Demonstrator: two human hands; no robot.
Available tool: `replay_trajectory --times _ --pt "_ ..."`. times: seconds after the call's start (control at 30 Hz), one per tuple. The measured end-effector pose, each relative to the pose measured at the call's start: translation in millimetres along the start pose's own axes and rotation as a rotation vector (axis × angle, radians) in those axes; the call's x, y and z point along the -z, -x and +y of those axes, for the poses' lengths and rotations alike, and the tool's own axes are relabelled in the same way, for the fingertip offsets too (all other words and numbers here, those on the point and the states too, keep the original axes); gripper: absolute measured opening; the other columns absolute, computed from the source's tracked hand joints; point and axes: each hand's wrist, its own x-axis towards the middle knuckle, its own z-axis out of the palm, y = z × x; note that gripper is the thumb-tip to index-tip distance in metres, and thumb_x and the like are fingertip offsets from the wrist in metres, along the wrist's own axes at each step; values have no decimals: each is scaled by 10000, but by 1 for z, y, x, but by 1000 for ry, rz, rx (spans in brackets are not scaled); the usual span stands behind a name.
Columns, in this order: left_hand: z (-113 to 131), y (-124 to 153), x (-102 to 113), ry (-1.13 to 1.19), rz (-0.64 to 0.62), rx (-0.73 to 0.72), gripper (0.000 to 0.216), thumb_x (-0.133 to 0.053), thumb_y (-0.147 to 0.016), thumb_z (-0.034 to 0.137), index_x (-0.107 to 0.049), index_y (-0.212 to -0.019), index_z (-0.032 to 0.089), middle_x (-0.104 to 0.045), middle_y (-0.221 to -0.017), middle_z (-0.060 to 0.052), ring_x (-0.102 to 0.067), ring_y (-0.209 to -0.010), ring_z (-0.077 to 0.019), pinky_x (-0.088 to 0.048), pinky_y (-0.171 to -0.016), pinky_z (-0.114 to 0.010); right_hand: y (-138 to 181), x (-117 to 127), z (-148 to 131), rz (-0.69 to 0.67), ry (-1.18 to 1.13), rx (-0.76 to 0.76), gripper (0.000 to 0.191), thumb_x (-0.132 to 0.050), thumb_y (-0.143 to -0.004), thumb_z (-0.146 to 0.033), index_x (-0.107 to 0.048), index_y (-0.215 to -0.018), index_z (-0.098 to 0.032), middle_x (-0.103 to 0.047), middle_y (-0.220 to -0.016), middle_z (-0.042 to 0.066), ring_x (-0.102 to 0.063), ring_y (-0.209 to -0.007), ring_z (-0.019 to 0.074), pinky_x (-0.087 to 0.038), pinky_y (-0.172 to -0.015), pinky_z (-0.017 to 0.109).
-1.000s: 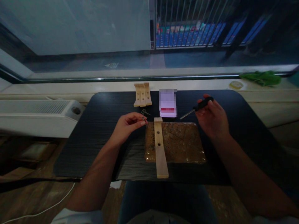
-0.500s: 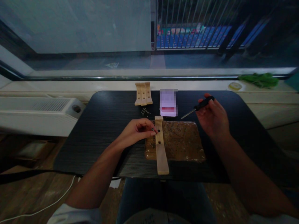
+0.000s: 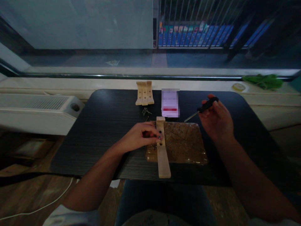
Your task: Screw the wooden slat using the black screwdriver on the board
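Your left hand (image 3: 144, 135) is nearly closed, thumb and fingertips pinched on a small metal piece (image 3: 160, 137), probably a screw, above the wooden piece (image 3: 164, 161) and between its two holes. Whether the fingertips touch the wood, you cannot tell from here. Your right hand (image 3: 218, 121) is curled loosely round the handle of the screwdriver (image 3: 208, 105), its tip pointing left and slightly near, close to the far right part of the brown wrapped slab (image 3: 185, 144).

The wooden piece lies lengthwise across the left part of that slab, its near end reaching past the slab's near edge over the dark counter (image 3: 94, 135). Neither hand visibly clamps it, so a knock or a push on that overhanging end could tip or swivel it. Your pinch covers very little metal; a slight roll of the fingertips could drop the piece onto the slab or into a hole. The screwdriver's light hold could let its tip wander and scratch the wood or jab your left fingers if the hands come together. A sweep of your left forearm towards the far side could scatter the loose screws (image 3: 146, 111), which lie near three similar wooden pieces (image 3: 144, 94).
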Motion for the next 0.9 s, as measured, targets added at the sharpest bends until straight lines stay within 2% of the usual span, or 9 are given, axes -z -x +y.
replay_trajectory --times 0.17,0.37,0.7,0.9 --pt "0 0 -1 -65 4 10 83 -698 -762 220 -735 -807 160 -585 -732 2 -508 -624 -86 -381 -561 -192 2 -2 -1 31 -18 -19 164 -673 -778 -272 -685 -941 -268 -699 -826 -31 -517 -559 41 -438 -530 196" --pt "-2 1 -3 -143 -2 0 94 -701 -777 229 -745 -824 160 -506 -559 49 -407 -498 -58 -315 -505 -181 2 -2 -2 20 51 2 179 -661 -784 -305 -658 -961 -282 -689 -843 -24 -492 -543 67 -421 -525 244" --pt "-1 2 -3 -185 -38 -46 107 -672 -799 226 -749 -843 166 -625 -666 -1 -499 -548 -75 -346 -520 -186 3 -2 -3 35 105 8 187 -656 -780 -319 -649 -964 -288 -680 -857 -10 -476 -528 80 -446 -530 263" --pt "-2 2 -3 -214 -51 -61 124 -655 -814 225 -748 -858 156 -667 -733 -27 -536 -581 -86 -374 -541 -194 2 3 -1 -16 101 11 158 -628 -823 -318 -667 -976 -318 -691 -876 -23 -504 -557 92 -457 -551 270"
